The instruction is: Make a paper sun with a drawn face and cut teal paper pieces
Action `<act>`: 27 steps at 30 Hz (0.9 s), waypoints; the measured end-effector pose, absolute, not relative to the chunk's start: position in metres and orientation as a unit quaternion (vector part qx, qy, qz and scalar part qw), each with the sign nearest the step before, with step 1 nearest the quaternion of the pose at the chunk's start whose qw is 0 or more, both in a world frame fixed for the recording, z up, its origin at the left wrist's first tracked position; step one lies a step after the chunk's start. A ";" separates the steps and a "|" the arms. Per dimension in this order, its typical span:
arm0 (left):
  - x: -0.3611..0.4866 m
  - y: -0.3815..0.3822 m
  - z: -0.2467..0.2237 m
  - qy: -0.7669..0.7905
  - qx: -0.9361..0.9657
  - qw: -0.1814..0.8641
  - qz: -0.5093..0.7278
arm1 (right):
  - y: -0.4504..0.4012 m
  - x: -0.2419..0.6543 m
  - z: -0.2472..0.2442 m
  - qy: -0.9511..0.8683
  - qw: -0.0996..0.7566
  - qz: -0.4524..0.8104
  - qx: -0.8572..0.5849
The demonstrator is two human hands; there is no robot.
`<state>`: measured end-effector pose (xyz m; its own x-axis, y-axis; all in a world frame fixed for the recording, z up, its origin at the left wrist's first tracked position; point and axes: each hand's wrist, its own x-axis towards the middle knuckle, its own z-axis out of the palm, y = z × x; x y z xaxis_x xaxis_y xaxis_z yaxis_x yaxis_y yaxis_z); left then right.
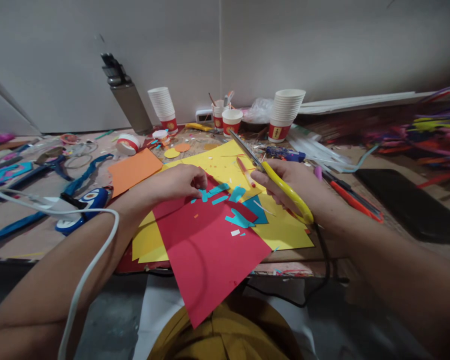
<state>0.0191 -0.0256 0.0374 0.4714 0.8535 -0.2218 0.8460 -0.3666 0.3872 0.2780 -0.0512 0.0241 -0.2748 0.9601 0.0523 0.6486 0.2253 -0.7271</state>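
Note:
Several small blue paper pieces lie on a red sheet, which overhangs the table's front edge. Under it are yellow sheets. My left hand rests at the upper left of the red sheet, its fingertips pinched at a small blue piece. Yellow-handled scissors are in my right hand, blades pointing up and to the left above the yellow paper. A larger blue scrap sits at the red sheet's right edge, and a reddish pen lies between my hands.
Stacked paper cups and a leaning grey bottle stand at the back. An orange sheet lies left. A white cable crosses my left forearm. Pens and a black phone lie right.

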 end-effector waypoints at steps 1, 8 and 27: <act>0.019 -0.025 0.036 0.511 0.829 0.226 0.023 | -0.051 0.278 0.024 -0.738 0.259 0.301 -0.546; 0.024 -0.022 0.027 0.509 0.825 0.206 0.133 | -0.050 0.279 0.024 -0.720 0.273 0.288 -0.569; 0.036 -0.027 0.018 0.543 0.797 0.241 0.114 | -0.052 0.279 0.039 -0.754 0.238 0.212 -0.575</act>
